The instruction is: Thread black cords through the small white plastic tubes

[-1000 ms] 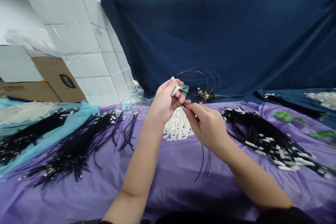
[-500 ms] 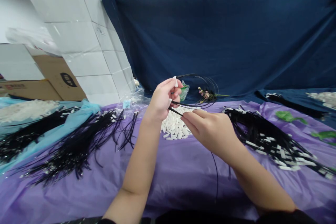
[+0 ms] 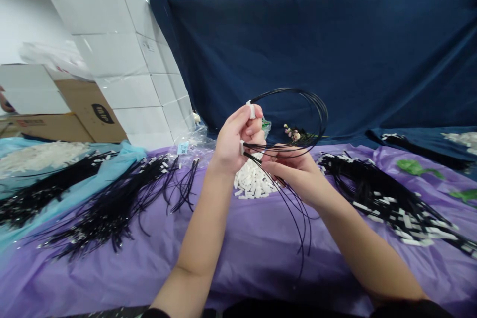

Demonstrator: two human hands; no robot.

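My left hand (image 3: 240, 136) is closed around a bundle of thin black cords (image 3: 318, 109), which arch up and to the right in a loop. White end pieces (image 3: 252, 109) of the cords stick out at the thumb and at the palm. My right hand (image 3: 294, 169) is just to the right, fingers bent and pinched on the lower strands. Loose cord ends hang below it over the purple cloth. Behind the hands lies a pile of small white pieces (image 3: 253, 181), partly covered by them.
Bundles of black cords lie at the left (image 3: 108, 203) and right (image 3: 387, 198) on the purple cloth (image 3: 253, 248). White boxes (image 3: 122, 54) are stacked at the back left beside a blue curtain (image 3: 316, 49). Small flowers (image 3: 292, 133) and green leaves (image 3: 413, 166) lie farther back.
The cord loop has swung up and appears fuller. My right hand has turned, showing its fingers, and more cord ends hang below it. The view has shifted slightly.
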